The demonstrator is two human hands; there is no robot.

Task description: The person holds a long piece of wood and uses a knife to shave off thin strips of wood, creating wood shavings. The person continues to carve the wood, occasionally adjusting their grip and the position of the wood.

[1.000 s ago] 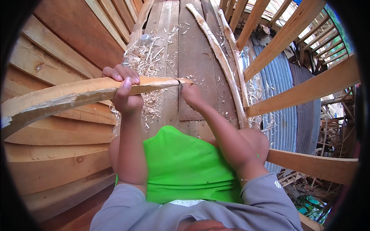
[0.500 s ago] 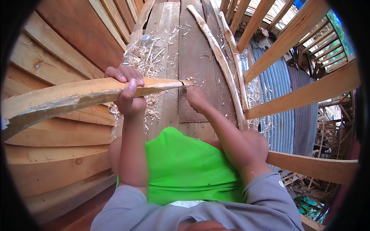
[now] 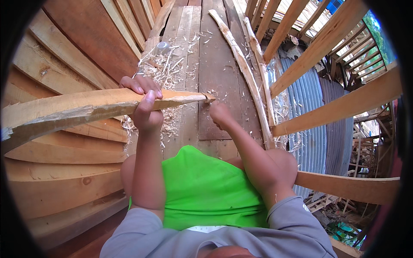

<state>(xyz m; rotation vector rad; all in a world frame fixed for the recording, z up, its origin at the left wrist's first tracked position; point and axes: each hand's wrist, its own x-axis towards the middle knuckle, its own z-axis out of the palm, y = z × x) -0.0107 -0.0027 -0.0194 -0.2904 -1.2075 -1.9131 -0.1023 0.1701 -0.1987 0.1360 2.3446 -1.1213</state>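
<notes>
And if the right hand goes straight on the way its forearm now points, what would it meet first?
Probably the tapered end of the curved wood, just ahead of the right hand; depth there is hard to judge.

Clear container (image 3: pixel 162 47), perhaps jar, on floorboards (image 3: pixel 217 64); corrugated sheets (image 3: pixel 306 94) beyond slats (image 3: pixel 335 107).

On your left side, you have a wall (image 3: pixel 64 176) of overlapping wooden planks, with one broad reddish-brown board (image 3: pixel 90 38) higher up. Your floor (image 3: pixel 219 77) is made of brown boards, which run away in front of you. On your right, there is a railing (image 3: pixel 335 105) of slanting wooden bars. Beyond it you can see corrugated metal sheets (image 3: pixel 303 96), and some green leaves (image 3: pixel 378 34) in bright daylight.
</notes>
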